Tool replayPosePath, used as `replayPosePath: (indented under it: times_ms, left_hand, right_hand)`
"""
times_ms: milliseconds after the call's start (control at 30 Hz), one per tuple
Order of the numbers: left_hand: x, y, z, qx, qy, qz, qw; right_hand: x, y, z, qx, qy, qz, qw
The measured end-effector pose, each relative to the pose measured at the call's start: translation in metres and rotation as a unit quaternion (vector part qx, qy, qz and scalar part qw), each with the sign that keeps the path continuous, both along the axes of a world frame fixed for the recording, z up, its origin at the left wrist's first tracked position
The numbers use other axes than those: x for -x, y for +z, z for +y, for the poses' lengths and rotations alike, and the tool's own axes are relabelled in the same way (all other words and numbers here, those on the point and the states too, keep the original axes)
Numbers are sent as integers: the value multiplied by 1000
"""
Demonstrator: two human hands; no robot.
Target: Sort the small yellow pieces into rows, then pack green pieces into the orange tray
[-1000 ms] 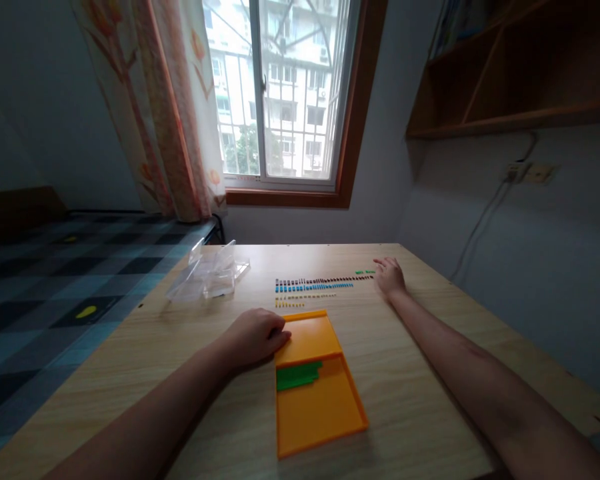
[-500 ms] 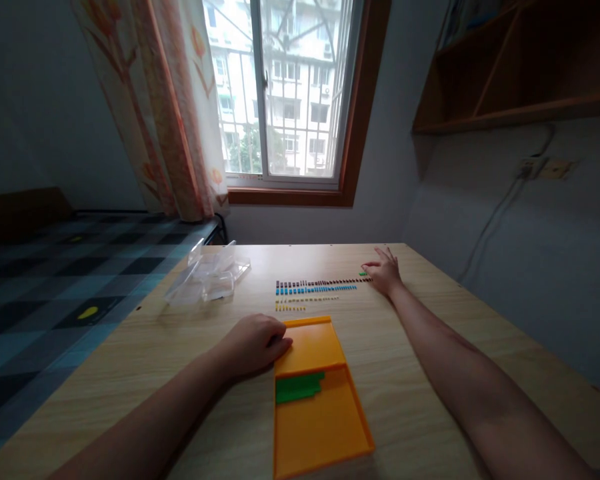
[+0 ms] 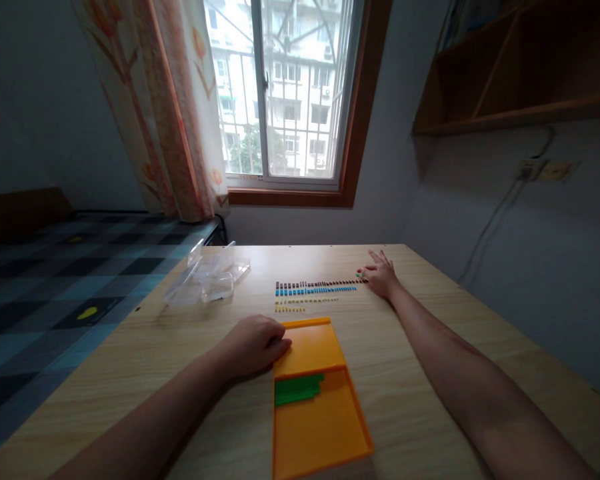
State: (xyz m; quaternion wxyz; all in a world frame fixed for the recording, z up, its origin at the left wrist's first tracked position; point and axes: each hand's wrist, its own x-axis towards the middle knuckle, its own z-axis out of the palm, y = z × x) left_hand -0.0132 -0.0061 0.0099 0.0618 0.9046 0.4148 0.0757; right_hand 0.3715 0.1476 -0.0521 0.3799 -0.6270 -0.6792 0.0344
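My left hand (image 3: 257, 341) is curled at the upper left edge of an orange tray (image 3: 320, 460), its thumb over the rim. Inside the tray, against a raised divider, lies a block of green pieces (image 3: 297, 389) with a stepped right end. Farther off, my right hand (image 3: 379, 277) pinches a small green piece (image 3: 359, 275) between thumb and index finger, the other fingers raised. That hand sits at the right end of a row of small dark brown pieces (image 3: 314, 285). Nearer rows hold blue pieces (image 3: 316, 291) and yellow pieces (image 3: 290, 309).
Clear plastic boxes (image 3: 217, 285) are heaped at the back left of the wooden table (image 3: 205, 440). A bed with a checked cover (image 3: 80, 280) stands to the left. A wooden shelf (image 3: 520, 113) hangs on the right wall, above a socket with a cable.
My right hand has shifted slightly left, and the green at its fingertips now shows left of where it was. My left hand and the tray stay almost in place.
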Motion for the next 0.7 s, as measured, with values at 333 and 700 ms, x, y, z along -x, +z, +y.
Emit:
replayPosePath:
  times_ms: [333, 700]
  left_hand:
    - [-2, 2, -1, 0, -3, 1, 1000]
    - [-2, 1, -1, 0, -4, -2, 1000]
  right_hand:
    - [6, 1, 2, 19, -28, -37, 999]
    - [4, 0, 6, 36, -29, -42, 998]
